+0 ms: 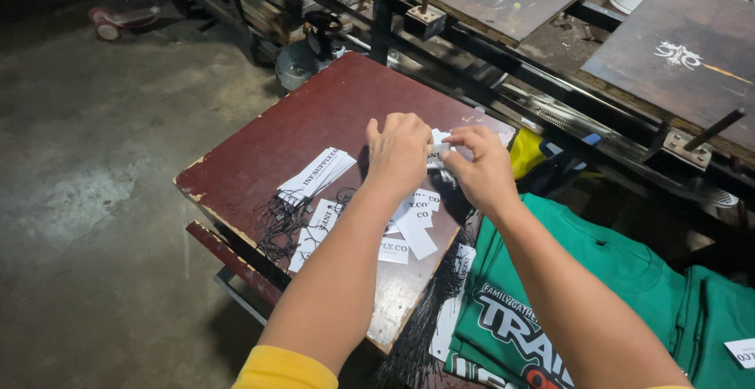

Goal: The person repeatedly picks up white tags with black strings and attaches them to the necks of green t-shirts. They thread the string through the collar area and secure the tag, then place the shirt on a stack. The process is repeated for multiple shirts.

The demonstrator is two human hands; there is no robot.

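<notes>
Head view. Left hand and right hand meet above far right part of dark red table. Fingers of both hands pinched shut on small white tag, held between them just above table. Tag mostly hidden by fingers; long axis and facing cannot be told. Stack of white tags lies left of left hand, long axis running diagonally toward far right. Loose tags and black strings lie under forearms. Green shirt lies right of table.
</notes>
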